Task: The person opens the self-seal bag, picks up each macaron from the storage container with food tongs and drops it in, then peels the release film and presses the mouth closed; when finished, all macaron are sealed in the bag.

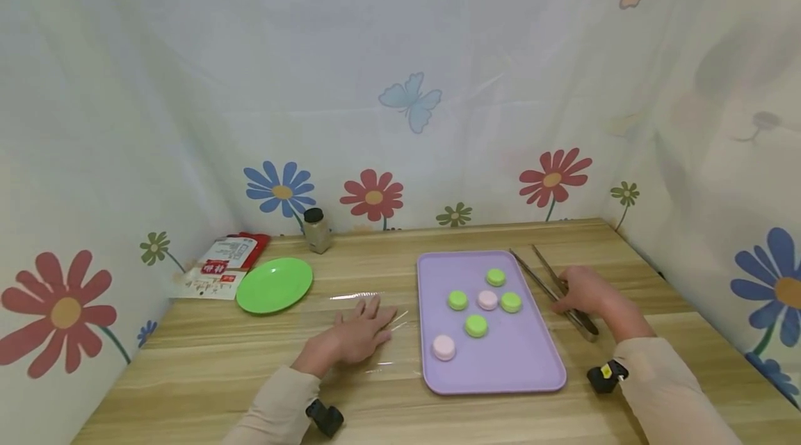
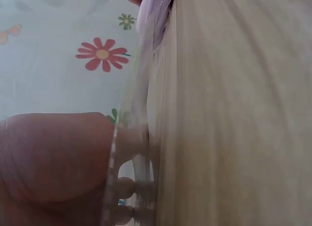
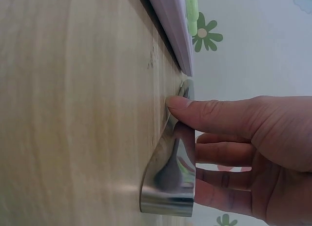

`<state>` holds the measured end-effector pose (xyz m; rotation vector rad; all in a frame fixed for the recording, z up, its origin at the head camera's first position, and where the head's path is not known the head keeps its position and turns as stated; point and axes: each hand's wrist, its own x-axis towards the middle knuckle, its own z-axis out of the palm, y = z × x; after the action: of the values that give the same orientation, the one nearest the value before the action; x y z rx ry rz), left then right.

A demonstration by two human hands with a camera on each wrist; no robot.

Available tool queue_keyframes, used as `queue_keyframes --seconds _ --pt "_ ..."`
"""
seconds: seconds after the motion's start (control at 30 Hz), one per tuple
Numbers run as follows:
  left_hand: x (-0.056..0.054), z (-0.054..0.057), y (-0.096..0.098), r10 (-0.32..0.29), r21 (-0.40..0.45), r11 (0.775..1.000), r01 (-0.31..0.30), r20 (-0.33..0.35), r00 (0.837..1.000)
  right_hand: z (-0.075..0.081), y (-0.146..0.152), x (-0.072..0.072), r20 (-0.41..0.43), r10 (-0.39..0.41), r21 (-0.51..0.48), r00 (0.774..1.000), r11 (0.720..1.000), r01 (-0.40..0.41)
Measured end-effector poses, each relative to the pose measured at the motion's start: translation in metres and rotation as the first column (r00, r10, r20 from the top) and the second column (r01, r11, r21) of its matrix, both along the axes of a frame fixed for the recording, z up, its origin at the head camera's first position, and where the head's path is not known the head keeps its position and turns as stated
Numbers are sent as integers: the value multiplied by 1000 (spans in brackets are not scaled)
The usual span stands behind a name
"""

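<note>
Has two hands over a wooden table, well apart from each other, with a purple tray set in between. Holds silver tongs with the right hand, thumb on one side and fingers on the other. Has the tongs at the right of the tray, just beside it, with two long legs spread a bit and pointing to the back wall, and with the round bent end nearer to the person. Cannot tell about any touching between the tongs and the rim of the tray.

Rests the left hand on a clear sheet, flat, with fingers out, to the left of the tray. Cannot tell the kind of sheet, too see-through for that.

Has four green cookies and two pink cookies on the tray. Shows one pink in among the green, and the other pink down by the near left edge.

Shows a bright green plate far over to the left, right by a red and white packet. Has a small upright jar with a black lid close to the back wall. Shows big flowers and butterflies on the white cloth behind.
</note>
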<state>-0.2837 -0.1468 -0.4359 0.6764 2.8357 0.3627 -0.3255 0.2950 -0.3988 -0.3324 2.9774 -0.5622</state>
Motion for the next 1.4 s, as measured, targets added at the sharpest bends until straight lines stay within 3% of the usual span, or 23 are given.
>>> queue_keyframes --seconds 0.23,0.37,0.57,0.7,0.87,1.0,1.3,1.4 --pt "-2 1 3 18 36 999 -17 -41 999 0 2 0 -3 8 -1 1000 1000 -8" --pt "-4 0 1 20 67 998 -12 -113 993 0 5 -1 -15 11 -22 1000 1000 -11" --pt "-7 5 3 8 170 985 37 -258 966 -1 15 -2 -77 13 -14 997 1000 -14" --pt "-5 8 7 10 213 975 60 -313 950 -9 23 -3 -82 7 -62 997 998 -12" --pt "-3 9 10 52 259 965 36 -326 944 -13 30 -5 -150 12 -79 989 997 -24" --pt "-3 8 9 75 291 956 25 -327 942 -10 30 -6 -152 -2 -52 988 999 -6" --pt "-5 3 6 -9 249 961 122 -410 912 -6 29 -5 -148 -14 -31 989 999 9" --pt "-5 4 6 -12 266 955 129 -399 917 -4 29 -5 -132 -22 -56 991 998 14"
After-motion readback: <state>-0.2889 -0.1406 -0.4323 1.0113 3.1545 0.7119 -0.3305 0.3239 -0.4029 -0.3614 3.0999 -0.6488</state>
